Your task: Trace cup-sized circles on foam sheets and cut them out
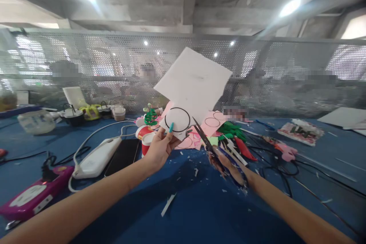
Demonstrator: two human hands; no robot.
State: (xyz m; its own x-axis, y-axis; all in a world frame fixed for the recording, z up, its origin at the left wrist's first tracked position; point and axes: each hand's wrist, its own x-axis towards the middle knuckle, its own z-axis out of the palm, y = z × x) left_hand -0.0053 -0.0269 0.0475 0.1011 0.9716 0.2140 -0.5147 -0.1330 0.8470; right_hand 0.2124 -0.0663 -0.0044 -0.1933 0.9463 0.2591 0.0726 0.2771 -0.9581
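A white sheet of paper (197, 76) stands tilted up in front of me, with a black circle drawn near its lower left corner. My left hand (162, 145) pinches that corner, its thumb with a blue nail lying on the front just under the circle. Just right of the circle are the blades of a pair of scissors (204, 135), pointing up and left. My right hand (225, 164) is wrapped round the dark blue handles, partly hidden by them and slightly blurred. Whether the blades touch the paper I cannot tell.
Pink paper with drawn circles (212, 122) and green pieces (233, 131) lie behind the scissors. On the left are a black phone (122, 156), a white power bank (97, 158) and a purple power strip (37, 190). Paper scraps (168, 204) dot the blue table (137, 213). A perforated metal screen (114, 57) stands behind.
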